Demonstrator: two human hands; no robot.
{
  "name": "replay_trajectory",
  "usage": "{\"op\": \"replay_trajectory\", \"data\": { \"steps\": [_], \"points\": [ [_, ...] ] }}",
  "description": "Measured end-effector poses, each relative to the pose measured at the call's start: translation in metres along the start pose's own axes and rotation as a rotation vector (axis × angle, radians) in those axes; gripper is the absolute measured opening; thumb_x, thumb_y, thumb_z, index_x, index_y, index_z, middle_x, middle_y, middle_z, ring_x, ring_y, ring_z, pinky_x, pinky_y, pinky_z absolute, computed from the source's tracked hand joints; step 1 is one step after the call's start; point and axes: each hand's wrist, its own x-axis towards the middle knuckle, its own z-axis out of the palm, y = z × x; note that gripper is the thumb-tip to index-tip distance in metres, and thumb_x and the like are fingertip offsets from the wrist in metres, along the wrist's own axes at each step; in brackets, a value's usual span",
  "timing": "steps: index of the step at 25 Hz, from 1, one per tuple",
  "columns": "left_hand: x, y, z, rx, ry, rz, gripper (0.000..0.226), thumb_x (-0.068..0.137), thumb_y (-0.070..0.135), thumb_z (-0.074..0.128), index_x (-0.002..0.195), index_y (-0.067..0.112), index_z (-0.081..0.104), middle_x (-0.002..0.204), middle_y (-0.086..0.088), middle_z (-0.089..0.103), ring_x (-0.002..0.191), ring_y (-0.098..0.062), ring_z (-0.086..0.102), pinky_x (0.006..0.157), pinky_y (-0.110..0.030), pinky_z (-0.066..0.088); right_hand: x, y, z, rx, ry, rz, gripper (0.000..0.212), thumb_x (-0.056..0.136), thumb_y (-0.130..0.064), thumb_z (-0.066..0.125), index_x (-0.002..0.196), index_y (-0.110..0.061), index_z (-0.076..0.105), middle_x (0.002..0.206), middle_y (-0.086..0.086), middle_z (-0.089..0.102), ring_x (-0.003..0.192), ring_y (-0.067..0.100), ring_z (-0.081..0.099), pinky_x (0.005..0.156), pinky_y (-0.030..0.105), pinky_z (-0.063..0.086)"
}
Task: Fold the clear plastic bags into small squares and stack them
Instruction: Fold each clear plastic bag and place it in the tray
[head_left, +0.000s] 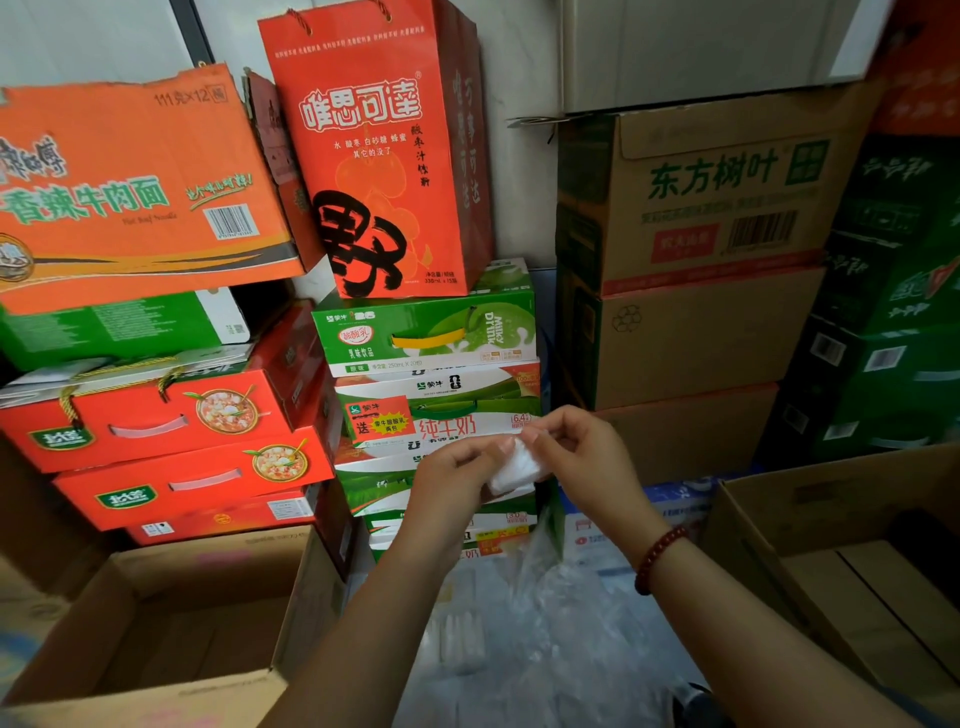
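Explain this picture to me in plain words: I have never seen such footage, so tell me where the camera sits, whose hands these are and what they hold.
There is no machine here. A person wears a camera on the head, so you look forward and down along their own arms. The left hand and the right hand together pinch a small folded clear plastic bag, which looks whitish where its layers lie together. Below the hands lies loose clear plastic, probably more bags to fold. Around them stand stacked goods: a red gift bag, green milk cartons, and an open cardboard box at the lower left.
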Motion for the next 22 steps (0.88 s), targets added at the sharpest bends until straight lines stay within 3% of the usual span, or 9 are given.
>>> {"op": "replay_trajectory", "data": {
  "steps": [3, 5, 7, 10, 16, 19, 22],
  "points": [
    [0.002, -0.002, -0.009, -0.036, 0.013, -0.053, 0.009, 0.085, 0.011, 0.067, 0.083, 0.012, 0.075, 0.090, -0.007, 0.074, 0.086, -0.021, 0.068, 0.069, -0.027, 0.054, -0.003, 0.001, 0.007, -0.052, -0.013, -0.004, 0.007, 0.091, -0.013, 0.061, 0.083, -0.012, 0.062, 0.082, 0.005, 0.066, 0.073, 0.013, 0.064, 0.056, 0.017, 0.052],
    [0.003, -0.005, -0.016, -0.033, 0.016, -0.080, 0.007, 0.084, 0.009, 0.068, 0.083, 0.010, 0.075, 0.094, -0.011, 0.073, 0.092, -0.027, 0.068, 0.076, -0.034, 0.056, -0.003, 0.004, 0.013, -0.134, -0.020, -0.010, 0.008, 0.090, -0.015, 0.062, 0.085, -0.010, 0.062, 0.082, 0.004, 0.066, 0.075, 0.015, 0.064, 0.060, 0.020, 0.053],
    [0.006, -0.009, -0.024, -0.014, 0.021, -0.094, 0.009, 0.083, 0.007, 0.069, 0.079, 0.010, 0.076, 0.095, -0.013, 0.073, 0.097, -0.032, 0.067, 0.086, -0.041, 0.055, -0.002, 0.007, 0.020, -0.201, -0.044, -0.013, 0.008, 0.091, -0.015, 0.061, 0.086, -0.008, 0.062, 0.079, 0.001, 0.063, 0.070, 0.011, 0.059, 0.055, 0.013, 0.047],
    [0.013, -0.012, -0.040, 0.032, 0.022, -0.097, 0.012, 0.081, 0.005, 0.071, 0.075, 0.013, 0.077, 0.091, -0.011, 0.074, 0.095, -0.031, 0.067, 0.091, -0.044, 0.054, 0.003, 0.010, 0.036, -0.219, -0.076, -0.027, 0.011, 0.091, -0.012, 0.059, 0.081, -0.010, 0.058, 0.074, -0.002, 0.059, 0.065, 0.007, 0.053, 0.055, 0.013, 0.043],
    [0.046, -0.035, -0.087, 0.161, -0.003, -0.089, 0.009, 0.079, 0.002, 0.072, 0.084, 0.008, 0.076, 0.083, -0.006, 0.074, 0.079, -0.019, 0.067, 0.074, -0.028, 0.055, 0.028, 0.042, 0.083, -0.205, -0.142, -0.008, 0.016, 0.089, -0.005, 0.060, 0.075, -0.011, 0.055, 0.070, 0.003, 0.058, 0.065, 0.013, 0.054, 0.063, 0.032, 0.050],
    [0.064, -0.064, -0.107, 0.166, 0.026, -0.129, 0.011, 0.076, -0.001, 0.074, 0.082, 0.008, 0.075, 0.081, -0.007, 0.073, 0.077, -0.019, 0.066, 0.076, -0.031, 0.055, 0.039, 0.073, 0.104, -0.192, -0.153, 0.020, 0.024, 0.086, -0.002, 0.063, 0.069, -0.019, 0.056, 0.065, -0.001, 0.056, 0.060, 0.010, 0.054, 0.060, 0.029, 0.050],
    [0.077, -0.101, -0.121, 0.099, 0.044, -0.199, 0.011, 0.076, -0.003, 0.072, 0.078, 0.007, 0.074, 0.073, -0.003, 0.071, 0.072, -0.017, 0.064, 0.067, -0.025, 0.056, 0.048, 0.109, 0.122, -0.186, -0.175, 0.086, 0.029, 0.085, 0.000, 0.064, 0.067, -0.021, 0.058, 0.060, -0.002, 0.055, 0.051, 0.007, 0.054, 0.051, 0.024, 0.050]
  ]
}}
